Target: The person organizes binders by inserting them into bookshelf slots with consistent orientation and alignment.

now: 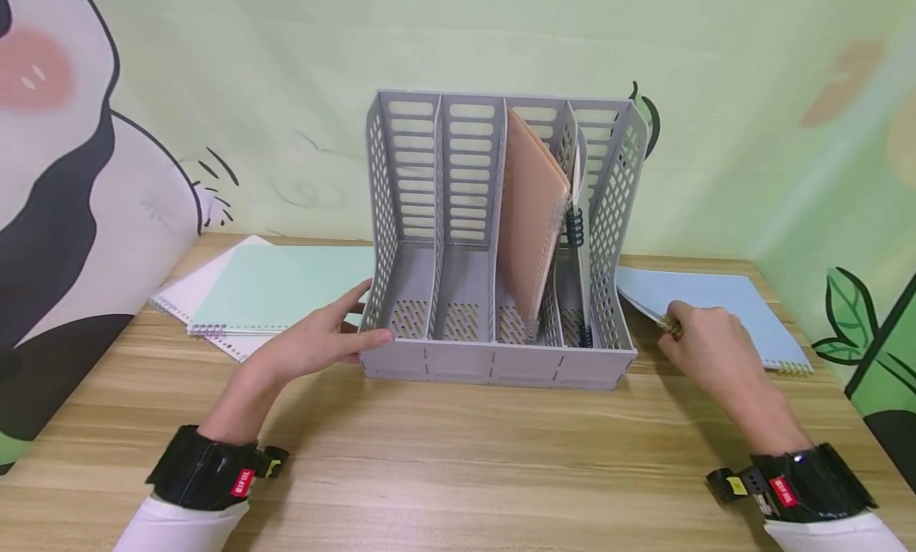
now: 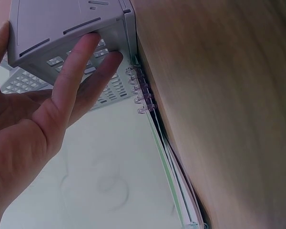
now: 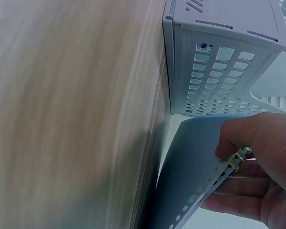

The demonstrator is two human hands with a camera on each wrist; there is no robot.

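Note:
A grey four-slot file organizer [image 1: 494,361] stands at the middle of the table. My left hand [image 1: 308,341] grips its front left corner, thumb over the front rim and fingers against the side wall [image 2: 105,88]. A brown spiral notebook [image 1: 529,226] stands in the third slot from the left; a notebook with a black coil [image 1: 575,227] is in the rightmost one. To the right, my right hand [image 1: 716,349] pinches the gold-coil edge of a blue spiral notebook [image 1: 723,289]. In the right wrist view, that held edge of the blue notebook [image 3: 190,152] is raised and its cover bends.
Left of the organizer, a green spiral notebook [image 1: 286,285] lies on a white one [image 1: 246,345], partly behind my left hand. A printed cloth wall [image 1: 300,75] rises behind the wooden table [image 1: 458,464]. The table's right edge lies just beyond the blue notebook.

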